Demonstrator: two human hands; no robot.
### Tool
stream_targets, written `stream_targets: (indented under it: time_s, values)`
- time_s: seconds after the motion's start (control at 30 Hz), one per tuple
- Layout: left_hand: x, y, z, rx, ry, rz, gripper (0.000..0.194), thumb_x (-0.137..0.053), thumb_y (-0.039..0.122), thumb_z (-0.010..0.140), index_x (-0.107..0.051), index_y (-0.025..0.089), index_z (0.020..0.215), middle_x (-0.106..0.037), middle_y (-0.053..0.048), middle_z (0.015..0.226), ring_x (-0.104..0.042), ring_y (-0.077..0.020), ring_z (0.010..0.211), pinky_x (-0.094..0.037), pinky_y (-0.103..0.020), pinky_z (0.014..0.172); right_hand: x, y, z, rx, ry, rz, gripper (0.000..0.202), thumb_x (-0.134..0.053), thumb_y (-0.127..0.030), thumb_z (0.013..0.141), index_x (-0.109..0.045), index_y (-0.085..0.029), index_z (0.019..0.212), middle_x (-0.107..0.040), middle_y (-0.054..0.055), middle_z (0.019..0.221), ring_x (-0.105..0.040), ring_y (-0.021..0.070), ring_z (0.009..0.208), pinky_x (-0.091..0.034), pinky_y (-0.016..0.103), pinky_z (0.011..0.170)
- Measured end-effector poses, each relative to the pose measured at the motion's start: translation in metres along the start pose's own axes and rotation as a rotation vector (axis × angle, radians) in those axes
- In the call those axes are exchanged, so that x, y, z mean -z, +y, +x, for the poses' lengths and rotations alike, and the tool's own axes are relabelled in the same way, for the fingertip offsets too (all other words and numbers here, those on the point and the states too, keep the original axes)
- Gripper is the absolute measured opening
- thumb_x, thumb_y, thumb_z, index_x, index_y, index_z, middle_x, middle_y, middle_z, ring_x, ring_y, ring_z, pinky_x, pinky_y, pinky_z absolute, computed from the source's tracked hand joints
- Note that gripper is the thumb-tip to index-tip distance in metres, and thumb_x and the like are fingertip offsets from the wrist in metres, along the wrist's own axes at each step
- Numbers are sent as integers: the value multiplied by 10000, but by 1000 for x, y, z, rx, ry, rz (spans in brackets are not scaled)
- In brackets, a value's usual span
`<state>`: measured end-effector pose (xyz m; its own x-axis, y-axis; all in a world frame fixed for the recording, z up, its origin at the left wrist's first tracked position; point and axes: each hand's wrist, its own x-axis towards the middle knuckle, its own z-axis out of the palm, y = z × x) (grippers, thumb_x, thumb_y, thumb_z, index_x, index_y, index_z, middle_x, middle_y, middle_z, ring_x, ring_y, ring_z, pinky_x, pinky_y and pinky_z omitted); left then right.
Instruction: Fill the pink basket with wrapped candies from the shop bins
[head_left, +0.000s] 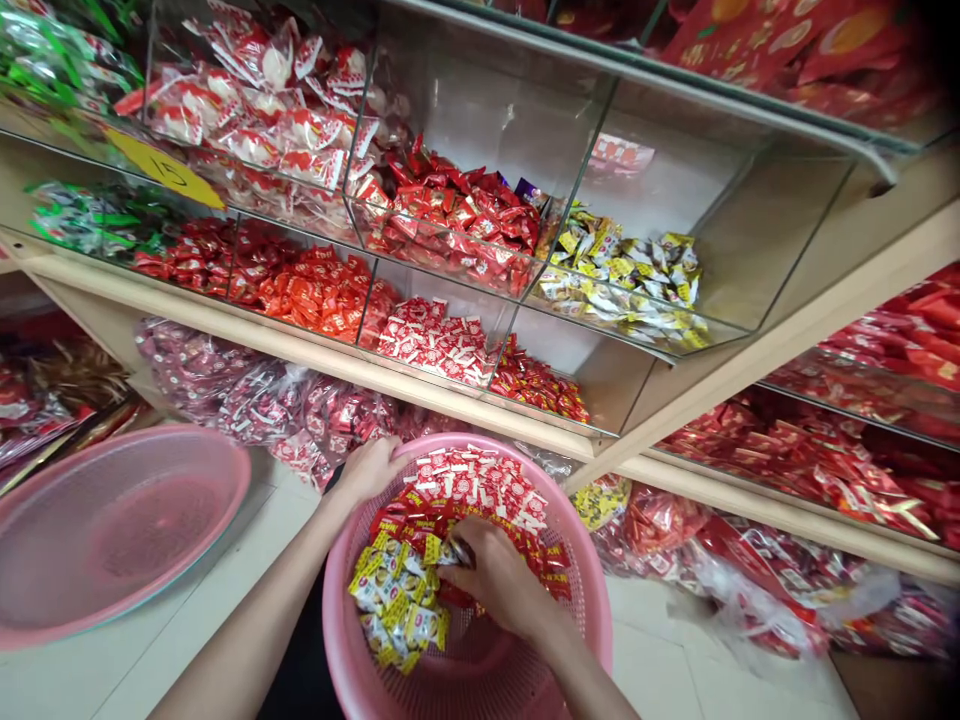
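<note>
Right forearm [577, 662], fingers [475, 535] half-hidden among candies [405, 595].

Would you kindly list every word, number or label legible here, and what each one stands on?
"15": on the yellow tag at the upper-left shelf front.
Too small or blurred to read: print on the basket packets and shelf packets.

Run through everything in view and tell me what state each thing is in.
Pink basket: partly filled
Left hand: gripping the pink basket's rim
Right hand: inside it, grip unclear
Yellow-and-white packets: wrapped, heaped
Red-and-white packets: wrapped, heaped
Shallow pink basket: resting on floor
Yellow sign: tilted, marked 15
</note>
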<state>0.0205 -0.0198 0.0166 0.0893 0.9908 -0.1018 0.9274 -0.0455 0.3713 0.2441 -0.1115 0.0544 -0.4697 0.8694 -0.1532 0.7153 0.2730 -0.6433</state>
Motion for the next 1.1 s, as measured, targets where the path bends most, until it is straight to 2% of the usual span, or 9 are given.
stream_targets:
  time_s: [0.33, 0.63, 0.77, 1.1]
  values:
    - [-1, 0, 0, 11, 1, -28, 356, -400, 500, 879, -581, 204, 801, -675, -40, 776, -638, -192, 782, -352, -240, 607, -14, -6, 4, -20, -68, -31, 137, -671, -248, 762, -562, -181, 811, -591, 19, 871, -516, 164, 777, -328, 256, 648]
    - [-2, 0, 2, 10, -5, -30, 349, -401, 487, 874, -580, 202, 782, -679, -49, 783, -641, -199, 787, -363, -243, 617, -24, -29, 15, -52, -49, -67, 149, -669, -251, 740, -549, -176, 784, -584, 23, 863, -521, 159, 755, -329, 256, 643]
    - [-1, 0, 1, 24, -8, -44, 322, -419, 467, 872, -583, 202, 788, -678, -40, 780, -642, -189, 777, -364, -236, 610, -30, -36, 17, -99, -63, -69, 123, -648, -223, 741, -544, -177, 790, -584, 39, 896, -531, 180, 820, -351, 263, 672]
    - [-1, 0, 1, 18, -15, -43, 322, -411, 466, 879, -584, 204, 807, -686, -54, 815, -638, -186, 772, -374, -242, 632, -39, -29, 17, -90, -92, -54, 185, -680, -269, 725, -545, -176, 809, -578, 35, 915, -515, 176, 827, -349, 273, 685]
